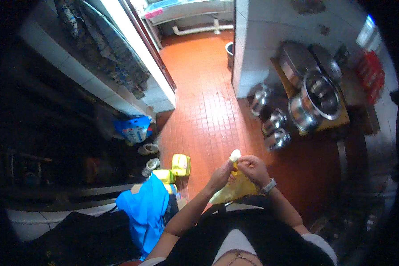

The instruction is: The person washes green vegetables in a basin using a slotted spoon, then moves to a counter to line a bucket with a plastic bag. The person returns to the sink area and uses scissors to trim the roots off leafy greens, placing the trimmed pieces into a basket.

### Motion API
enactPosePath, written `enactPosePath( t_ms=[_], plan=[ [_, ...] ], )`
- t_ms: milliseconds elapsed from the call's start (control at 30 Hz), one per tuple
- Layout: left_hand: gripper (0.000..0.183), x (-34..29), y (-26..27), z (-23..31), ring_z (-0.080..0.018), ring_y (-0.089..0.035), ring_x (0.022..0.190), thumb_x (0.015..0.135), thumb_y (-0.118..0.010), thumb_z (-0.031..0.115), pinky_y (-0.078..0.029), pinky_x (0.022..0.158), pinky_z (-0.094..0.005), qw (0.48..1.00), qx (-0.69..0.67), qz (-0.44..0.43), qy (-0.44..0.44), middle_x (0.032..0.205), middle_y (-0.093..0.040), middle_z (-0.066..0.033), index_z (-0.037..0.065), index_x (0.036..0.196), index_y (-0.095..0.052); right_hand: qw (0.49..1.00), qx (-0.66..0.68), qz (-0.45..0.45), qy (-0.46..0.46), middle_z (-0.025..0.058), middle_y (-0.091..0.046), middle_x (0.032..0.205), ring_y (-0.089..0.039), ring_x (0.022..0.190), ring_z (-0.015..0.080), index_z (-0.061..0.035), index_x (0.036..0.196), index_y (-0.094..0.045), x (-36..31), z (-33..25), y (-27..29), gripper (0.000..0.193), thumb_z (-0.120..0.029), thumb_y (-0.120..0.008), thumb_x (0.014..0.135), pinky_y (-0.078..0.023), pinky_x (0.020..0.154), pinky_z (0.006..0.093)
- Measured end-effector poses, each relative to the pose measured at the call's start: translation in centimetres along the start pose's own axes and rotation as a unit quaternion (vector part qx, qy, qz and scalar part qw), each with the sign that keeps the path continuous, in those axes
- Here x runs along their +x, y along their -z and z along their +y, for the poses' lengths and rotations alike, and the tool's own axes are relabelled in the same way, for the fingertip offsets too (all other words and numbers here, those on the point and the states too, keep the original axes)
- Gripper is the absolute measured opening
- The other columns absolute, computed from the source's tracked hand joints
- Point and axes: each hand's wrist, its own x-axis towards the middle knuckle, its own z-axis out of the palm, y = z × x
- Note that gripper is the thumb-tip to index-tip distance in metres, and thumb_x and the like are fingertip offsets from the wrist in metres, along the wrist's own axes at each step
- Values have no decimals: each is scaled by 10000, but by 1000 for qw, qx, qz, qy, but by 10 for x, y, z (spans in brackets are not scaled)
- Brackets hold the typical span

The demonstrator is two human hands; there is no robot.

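Note:
In front of my body, my left hand (222, 176) is closed with thumb and fingers on a small whitish oval piece (235, 155); its exact kind I cannot make out. Close beside it on the right, my right hand (253, 170) has its fingers curled, the tips at the lower edge of the same piece. Whether these fingertips pinch it or something smaller is hidden. A band with a pale face circles my right wrist. Below both hands spreads a thin, see-through yellow plastic bag (236, 189), partly covered by my fingers and dark apron.
Yellow containers (181, 165) and a blue cloth or bag (148, 206) are at lower left, near shoes (151, 167). Steel pots (302, 113) crowd a low wooden stand at right, with kettles (277, 138) on the red tiled floor (199, 106). A doorway opens ahead.

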Motion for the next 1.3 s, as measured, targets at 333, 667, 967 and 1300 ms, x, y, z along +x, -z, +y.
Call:
enactPosePath(
  t_ms=[333, 667, 967, 1300],
  plan=[
    [543, 185, 98, 130, -84, -544, 734, 856, -530, 45, -465, 615, -203, 984, -102, 135, -48, 885, -551, -36, 109, 1339, -290, 992, 39, -115, 41, 135, -592, 937, -574, 827, 193, -13, 997, -615, 244, -89, 29, 310, -247, -630, 794, -474, 746, 310],
    [564, 351, 220, 221, -79, -546, 607, 797, -609, 13, -450, 546, -194, 955, -135, 245, -100, 715, -577, -40, -26, 1281, -322, 995, -7, -66, 71, 83, -626, 721, -562, 657, 91, 20, 846, -612, 485, -138, -2, 191, -160, -630, 784, -465, 614, 251],
    [149, 530, 375, 321, -94, -553, 632, 810, -564, 94, -459, 580, -245, 951, 204, 219, -84, 737, -614, -40, -3, 907, -621, 959, 248, 133, -30, -5, -538, 748, -510, 664, 81, -51, 845, -510, 713, -184, 11, 40, -85, -499, 863, -443, 593, 230],
    [231, 679, 534, 353, -267, -591, 850, 851, -409, 84, -481, 730, -396, 903, -329, 276, 24, 973, -593, -133, 13, 1047, -508, 952, 276, -90, -99, -1, -544, 682, -473, 535, 70, -60, 911, -556, 901, -232, 43, 221, -273, -563, 851, -366, 438, 205]
  ],
)
